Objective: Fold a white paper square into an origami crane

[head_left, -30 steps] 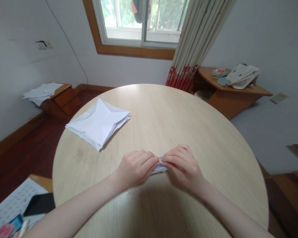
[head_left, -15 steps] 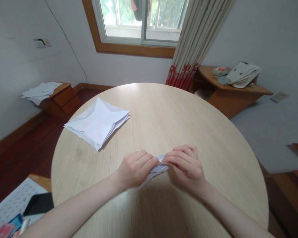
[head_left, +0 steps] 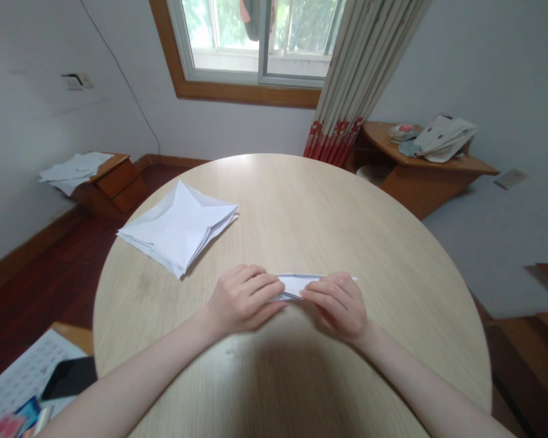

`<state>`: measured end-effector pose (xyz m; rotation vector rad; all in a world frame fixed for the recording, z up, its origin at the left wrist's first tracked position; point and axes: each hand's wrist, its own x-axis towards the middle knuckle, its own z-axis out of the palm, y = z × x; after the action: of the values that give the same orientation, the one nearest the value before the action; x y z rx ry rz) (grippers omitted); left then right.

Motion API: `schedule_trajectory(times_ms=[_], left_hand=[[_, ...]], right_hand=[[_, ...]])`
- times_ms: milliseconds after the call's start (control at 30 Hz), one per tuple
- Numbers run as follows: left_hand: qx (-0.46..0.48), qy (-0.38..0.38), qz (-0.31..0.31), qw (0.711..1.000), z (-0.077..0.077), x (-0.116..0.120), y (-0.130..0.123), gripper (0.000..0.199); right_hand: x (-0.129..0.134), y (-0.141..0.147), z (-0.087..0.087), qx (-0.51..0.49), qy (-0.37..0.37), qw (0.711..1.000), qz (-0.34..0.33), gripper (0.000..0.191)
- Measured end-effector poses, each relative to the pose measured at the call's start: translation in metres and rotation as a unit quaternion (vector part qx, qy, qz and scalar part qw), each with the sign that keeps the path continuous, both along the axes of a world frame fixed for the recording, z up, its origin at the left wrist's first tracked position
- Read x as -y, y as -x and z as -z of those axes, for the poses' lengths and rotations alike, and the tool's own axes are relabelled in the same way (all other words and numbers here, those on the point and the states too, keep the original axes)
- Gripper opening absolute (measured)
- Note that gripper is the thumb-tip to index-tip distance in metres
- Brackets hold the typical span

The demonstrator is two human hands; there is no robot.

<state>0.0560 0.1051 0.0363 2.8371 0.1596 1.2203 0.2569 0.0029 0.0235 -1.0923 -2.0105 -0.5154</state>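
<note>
The round bench [head_left: 393, 255] fills most of your view. A stack [head_left: 178, 226] of white sheets lies on it at 10 o'clock from your hands, well apart from them. Your left hand [head_left: 243, 299] and right hand [head_left: 340, 304] rest close together near the bench middle. Between them lies the folded paper [head_left: 296, 285], flat on the bench. The fingers [head_left: 267, 289] of both hands are together and press on the paper ends.
</note>
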Motion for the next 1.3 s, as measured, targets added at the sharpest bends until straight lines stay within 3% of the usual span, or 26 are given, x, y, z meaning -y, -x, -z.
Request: schedule_trajectory(times_ms=[133,300,633,1000,1300], left_hand=[[-0.018,0.004,0.013,1.0,0.006,-0.005,0.0,0.012],[-0.058,0.013,0.03,0.998,0.021,-0.008,-0.002,0.015],[-0.116,0.034,0.034,0.992,0.035,-0.012,-0.002,0.022],[-0.151,0.043,0.032,0.987,0.024,-0.007,-0.004,0.024],[-0.141,0.185,0.028,0.972,0.027,-0.007,-0.007,0.023]], right_hand=[[-0.004,0.0,0.001,0.038,-0.006,0.999,-0.013,0.018],[-0.008,0.0,0.002,0.064,0.081,0.993,-0.058,0.023],[-0.009,-0.004,0.005,0.067,0.179,0.98,-0.053,0.019],[-0.009,-0.005,0.008,0.038,0.198,0.978,-0.048,0.02],[-0.013,-0.004,0.016,-0.096,0.284,0.953,-0.038,0.019]])
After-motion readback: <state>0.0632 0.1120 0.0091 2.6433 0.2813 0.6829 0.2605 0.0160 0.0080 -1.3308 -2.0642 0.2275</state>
